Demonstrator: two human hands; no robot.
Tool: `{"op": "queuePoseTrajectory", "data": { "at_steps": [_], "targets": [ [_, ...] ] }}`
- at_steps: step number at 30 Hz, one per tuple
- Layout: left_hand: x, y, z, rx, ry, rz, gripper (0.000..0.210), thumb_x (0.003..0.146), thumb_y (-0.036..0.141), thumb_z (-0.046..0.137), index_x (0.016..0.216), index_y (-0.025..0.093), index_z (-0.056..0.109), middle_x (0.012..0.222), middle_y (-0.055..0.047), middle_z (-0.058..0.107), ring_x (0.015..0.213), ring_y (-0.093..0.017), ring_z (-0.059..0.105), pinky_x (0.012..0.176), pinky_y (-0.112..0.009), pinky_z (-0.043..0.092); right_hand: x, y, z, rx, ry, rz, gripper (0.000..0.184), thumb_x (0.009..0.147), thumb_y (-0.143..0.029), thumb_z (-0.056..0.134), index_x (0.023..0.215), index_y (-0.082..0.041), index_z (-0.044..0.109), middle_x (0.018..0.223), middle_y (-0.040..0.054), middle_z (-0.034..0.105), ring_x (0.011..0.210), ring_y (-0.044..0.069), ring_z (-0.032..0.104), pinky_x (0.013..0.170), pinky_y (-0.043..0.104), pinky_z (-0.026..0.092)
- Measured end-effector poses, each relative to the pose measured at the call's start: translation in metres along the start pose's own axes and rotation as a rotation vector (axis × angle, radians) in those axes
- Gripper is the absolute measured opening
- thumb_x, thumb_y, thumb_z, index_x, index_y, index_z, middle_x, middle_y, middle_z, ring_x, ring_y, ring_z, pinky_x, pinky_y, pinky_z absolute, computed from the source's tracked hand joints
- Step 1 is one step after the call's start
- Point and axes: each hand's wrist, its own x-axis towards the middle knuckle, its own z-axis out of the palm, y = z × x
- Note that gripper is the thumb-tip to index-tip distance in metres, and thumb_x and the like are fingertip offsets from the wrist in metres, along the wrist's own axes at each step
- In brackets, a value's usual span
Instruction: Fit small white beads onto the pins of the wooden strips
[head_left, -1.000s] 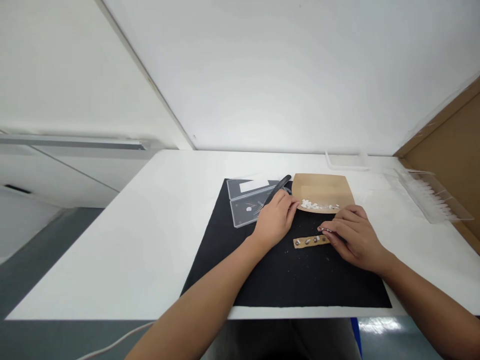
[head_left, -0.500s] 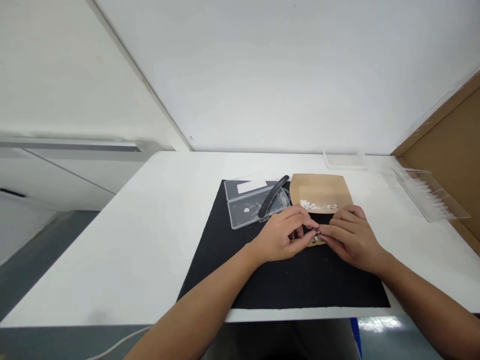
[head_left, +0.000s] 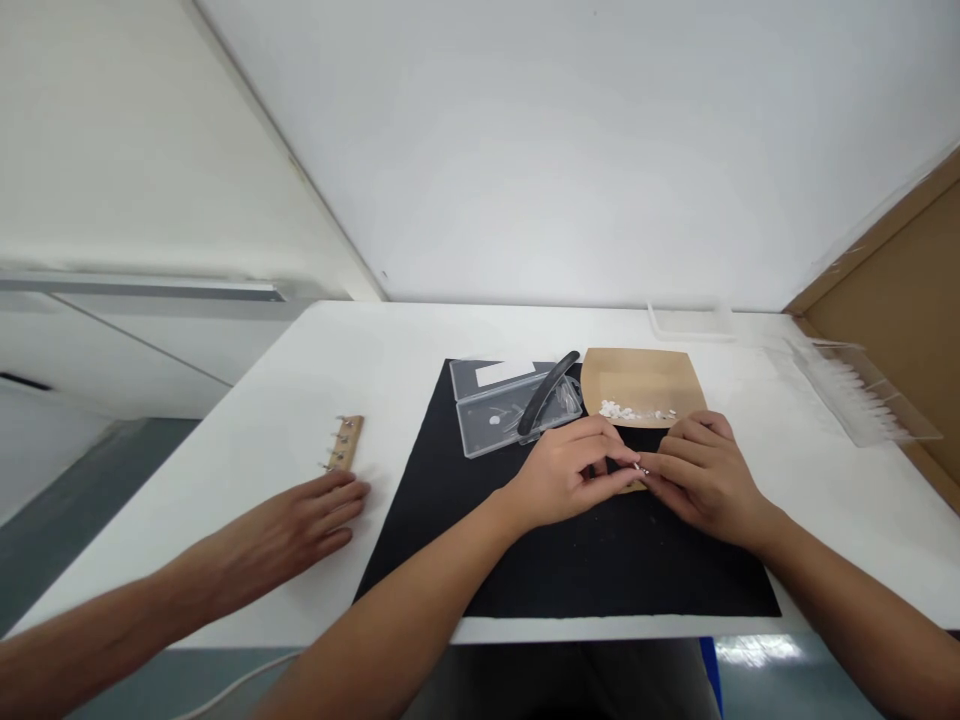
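Note:
My left hand and my right hand meet over the black mat, fingertips pinched together. Between them is a small shiny metal piece with a pale bit on it, too small to name. Just below the fingertips a tan wooden piece shows in part; my left hand hides most of it. Beyond my hands stands a tan paper tray, with small white pieces lying along its near side.
An open clear plastic case lies on the mat, with a black curved handle across it. At left, another person's hand is beside a wooden block with metal pegs. Clear trays stand at right.
Another person's hand and arm have come in from the left, and the wooden block with metal pegs is now on the table. My hands stay almost in place, the metal piece turned slightly.

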Motion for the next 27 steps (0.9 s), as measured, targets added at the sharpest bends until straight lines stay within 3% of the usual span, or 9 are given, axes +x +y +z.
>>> {"op": "queuePoseTrajectory", "data": {
  "at_steps": [6, 18, 27],
  "targets": [
    [-0.0007, -0.0020, 0.0011, 0.013, -0.035, 0.017, 0.016, 0.103, 0.028, 0.068, 0.109, 0.015, 0.076, 0.098, -0.008, 0.072, 0.063, -0.008, 0.059, 0.059, -0.023, 0.054, 0.0022, -0.0012, -0.0001, 0.051, 0.001, 0.024, 0.007, 0.097, -0.024, 0.075, 0.098, -0.024, 0.068, 0.073, -0.0032, 0.062, 0.075, 0.017, 0.056, 0.086, 0.039, 0.037],
    [-0.0007, -0.0068, 0.0012, 0.109, -0.034, 0.127, 0.018, 0.104, 0.028, 0.067, 0.112, 0.015, 0.077, 0.095, -0.008, 0.072, 0.074, -0.011, 0.067, 0.068, -0.022, 0.059, 0.0012, 0.0013, -0.0001, 0.181, -0.039, 0.101, 0.001, 0.101, -0.025, 0.072, 0.101, -0.024, 0.073, 0.090, 0.0026, 0.062, 0.082, 0.018, 0.055, 0.082, 0.040, 0.038],
    [0.0008, -0.0048, -0.0016, 0.153, -0.052, 0.168, 0.021, 0.105, 0.030, 0.067, 0.118, 0.016, 0.075, 0.094, -0.007, 0.072, 0.081, -0.013, 0.070, 0.073, -0.024, 0.060, 0.0062, -0.0016, -0.0043, 0.292, 0.022, 0.142, 0.006, 0.100, -0.019, 0.071, 0.098, -0.023, 0.074, 0.093, 0.0045, 0.063, 0.088, 0.020, 0.058, 0.078, 0.039, 0.046]
  ]
}}
